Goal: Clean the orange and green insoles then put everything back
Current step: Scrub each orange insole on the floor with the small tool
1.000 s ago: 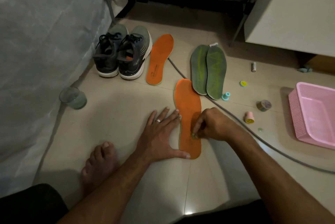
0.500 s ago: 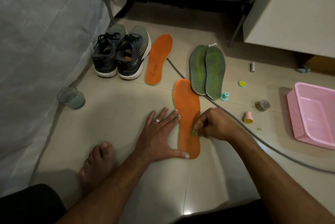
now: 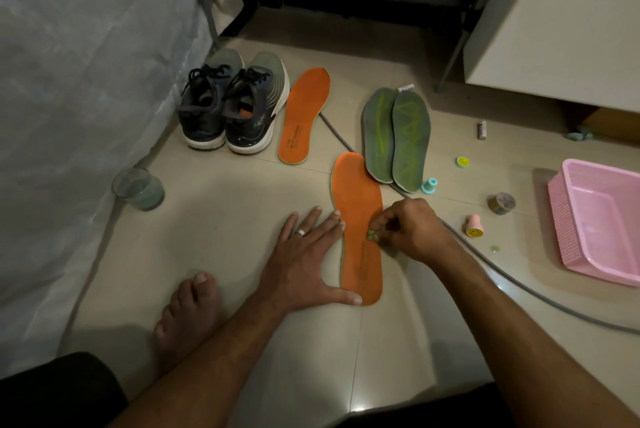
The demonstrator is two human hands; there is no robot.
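Here we have the near orange insole (image 3: 358, 219) lying on the floor, long axis running away from us; our left hand (image 3: 304, 261) presses flat against its left edge, while our right hand (image 3: 412, 230) fingers pinch a small green wad (image 3: 372, 234) on its middle.

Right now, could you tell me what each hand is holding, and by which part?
The right hand pinches a small green wad in its fingertips. The left hand holds nothing, pressing flat on the near orange foam insole.

Nothing really readable here; the far orange insole (image 3: 303, 115) has dark print near its heel, too blurry.
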